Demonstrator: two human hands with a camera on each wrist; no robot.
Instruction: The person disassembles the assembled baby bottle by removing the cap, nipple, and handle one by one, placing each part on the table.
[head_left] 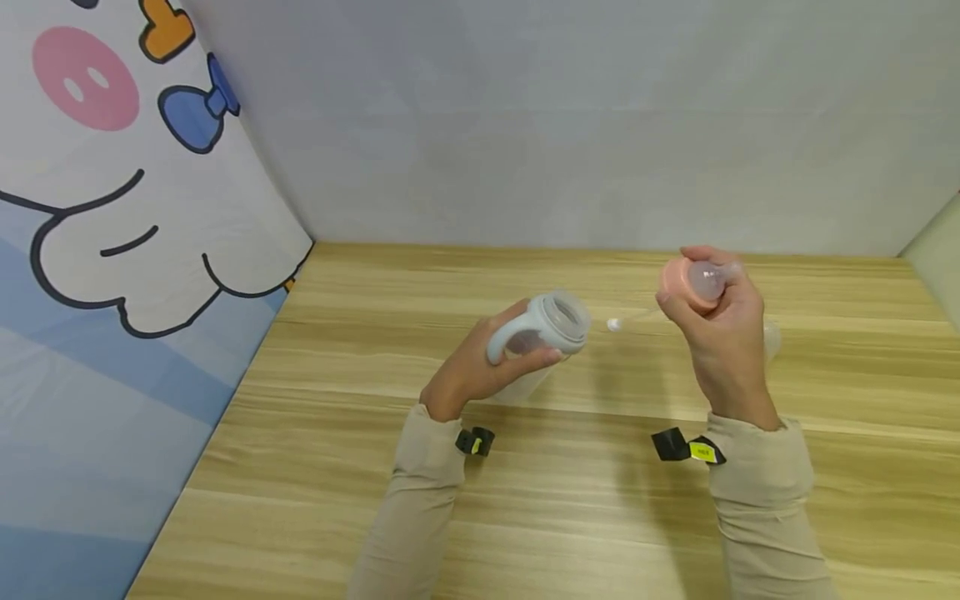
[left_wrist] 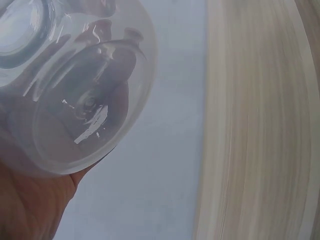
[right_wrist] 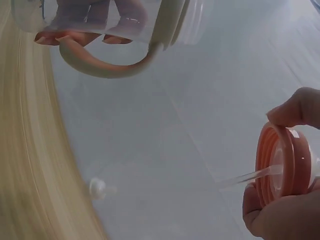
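Note:
My left hand grips a clear baby bottle with a pale grey collar and curved handle. The bottle is tilted, its open mouth turned up and to the right. Close up in the left wrist view is its transparent base. In my right hand, thumb and fingers hold a pink screw ring with a clear teat by its rim. From its underside a thin clear straw runs toward the bottle, ending in a white ball. The ball is apart from the bottle mouth.
Both hands are above a wood-grain table. A translucent rounded item lies partly hidden behind my right hand. A pale wall rises along the table's far edge, with a cartoon-printed cloth at the left.

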